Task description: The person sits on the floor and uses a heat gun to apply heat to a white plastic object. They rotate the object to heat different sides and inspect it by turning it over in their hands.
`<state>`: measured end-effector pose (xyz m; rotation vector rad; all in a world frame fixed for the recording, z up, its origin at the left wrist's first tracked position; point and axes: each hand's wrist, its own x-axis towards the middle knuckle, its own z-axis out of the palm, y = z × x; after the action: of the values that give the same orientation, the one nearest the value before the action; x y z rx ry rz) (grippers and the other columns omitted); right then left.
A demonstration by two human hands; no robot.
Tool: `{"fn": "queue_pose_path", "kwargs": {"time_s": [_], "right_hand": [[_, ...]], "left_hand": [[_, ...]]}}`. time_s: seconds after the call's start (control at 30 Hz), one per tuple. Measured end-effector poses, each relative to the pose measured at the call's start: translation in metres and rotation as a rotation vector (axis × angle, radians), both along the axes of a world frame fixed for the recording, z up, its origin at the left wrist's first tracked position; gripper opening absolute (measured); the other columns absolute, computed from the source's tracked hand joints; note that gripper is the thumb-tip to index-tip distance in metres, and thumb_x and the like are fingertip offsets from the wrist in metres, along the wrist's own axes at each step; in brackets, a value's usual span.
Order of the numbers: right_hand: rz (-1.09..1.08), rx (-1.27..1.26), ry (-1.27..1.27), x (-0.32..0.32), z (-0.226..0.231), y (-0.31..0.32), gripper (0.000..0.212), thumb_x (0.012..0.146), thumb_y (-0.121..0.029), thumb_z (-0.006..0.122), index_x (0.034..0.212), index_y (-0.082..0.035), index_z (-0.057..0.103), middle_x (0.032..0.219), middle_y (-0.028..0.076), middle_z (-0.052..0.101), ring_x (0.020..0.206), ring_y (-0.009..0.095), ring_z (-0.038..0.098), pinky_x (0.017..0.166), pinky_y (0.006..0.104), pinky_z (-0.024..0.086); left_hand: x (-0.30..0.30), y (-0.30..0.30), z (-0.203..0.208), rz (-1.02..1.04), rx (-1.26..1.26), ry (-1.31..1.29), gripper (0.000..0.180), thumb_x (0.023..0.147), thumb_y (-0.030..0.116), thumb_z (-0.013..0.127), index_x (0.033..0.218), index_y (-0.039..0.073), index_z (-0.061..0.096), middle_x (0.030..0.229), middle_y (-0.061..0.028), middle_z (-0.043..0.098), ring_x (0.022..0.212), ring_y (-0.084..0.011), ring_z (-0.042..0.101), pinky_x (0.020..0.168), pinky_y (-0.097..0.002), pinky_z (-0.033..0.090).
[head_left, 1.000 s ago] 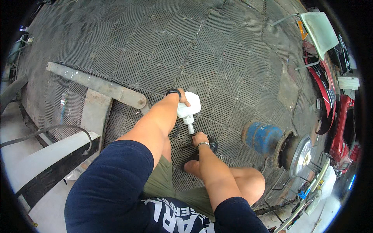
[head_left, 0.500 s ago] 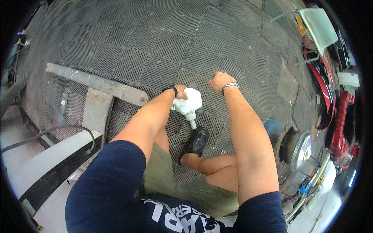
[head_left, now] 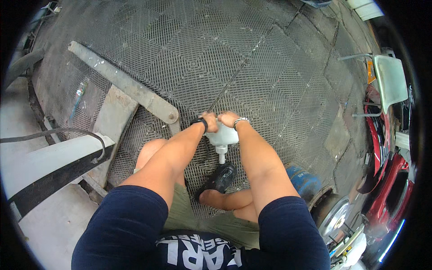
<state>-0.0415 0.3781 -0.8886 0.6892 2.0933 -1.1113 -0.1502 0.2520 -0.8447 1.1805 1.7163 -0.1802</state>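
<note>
Low over the floor mats, a white plastic container (head_left: 223, 138) is held with its narrow neck pointing toward me, close to my black shoe (head_left: 221, 175). My left hand (head_left: 210, 122), with a black band at the wrist, is closed on the container's far left side. Beside it, my right hand (head_left: 228, 119), wearing a metal bracelet, has its fingers curled against the far edge. The two hands nearly touch. The fingertips of both are partly hidden, and so is the container's far side.
A long metal lift arm (head_left: 126, 83) lies across the mats at the left, joined to a wide metal beam (head_left: 110, 117). A dark hose (head_left: 58, 130) bends over a white panel. On the right are a blue cylinder (head_left: 303, 181), a wheel (head_left: 334, 213), a pale chair (head_left: 391, 80) and red panels (head_left: 382, 191).
My right hand has come in from the right to the container's far edge. The container now sits slightly lower in view. The view itself has shifted and turned.
</note>
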Motion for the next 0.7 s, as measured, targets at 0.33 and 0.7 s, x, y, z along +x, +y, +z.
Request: {"fn": "queue_pose_path", "kwargs": {"time_s": [0.33, 0.7], "right_hand": [[-0.022, 0.038, -0.191, 0.003, 0.038, -0.001, 0.109, 0.08, -0.084, 0.055, 0.147, 0.002, 0.051, 0.147, 0.026, 0.053, 0.134, 0.037, 0.055, 0.113, 0.0412, 0.042], [0.28, 0.03, 0.233, 0.038, 0.03, -0.001, 0.099, 0.059, -0.051, 0.092, 0.127, 0.007, 0.05, 0.122, 0.029, 0.06, 0.118, 0.044, 0.058, 0.104, 0.0455, 0.047]], "left_hand": [[-0.009, -0.03, -0.058, 0.4, 0.092, -0.168, 0.098, 0.063, 0.041, 0.095, 0.14, 0.0, 0.05, 0.13, -0.0239, 0.065, 0.123, -0.0359, 0.063, 0.105, -0.0433, 0.05], [0.007, -0.043, -0.011, 0.422, 0.189, -0.027, 0.085, 0.059, 0.032, 0.098, 0.122, -0.005, 0.056, 0.116, -0.0279, 0.068, 0.113, -0.0402, 0.066, 0.098, -0.0453, 0.053]]}}
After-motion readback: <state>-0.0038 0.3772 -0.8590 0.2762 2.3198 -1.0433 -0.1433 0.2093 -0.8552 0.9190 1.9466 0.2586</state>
